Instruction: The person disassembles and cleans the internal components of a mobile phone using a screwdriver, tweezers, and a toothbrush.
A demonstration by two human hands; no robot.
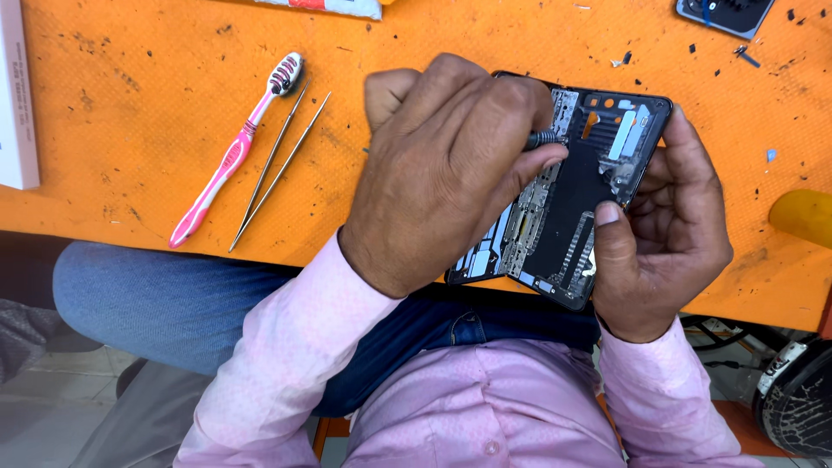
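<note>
An opened black smartphone (572, 217) with its back cover off lies tilted over the near edge of the orange mat (130, 87), its inner boards and connectors showing. My right hand (672, 238) grips the phone's right side, thumb pressed on the lower inside. My left hand (446, 169) is curled over the phone's left half and holds a small dark screwdriver (542, 137), whose tip meets the upper middle of the phone. The left part of the phone is hidden under that hand.
A pink and white toothbrush (234, 156) and metal tweezers (277, 169) lie on the mat to the left. A white box (16, 95) sits at the left edge, a dark phone part (724, 13) at top right, a yellow object (802, 217) at right. Small dark specks dot the mat.
</note>
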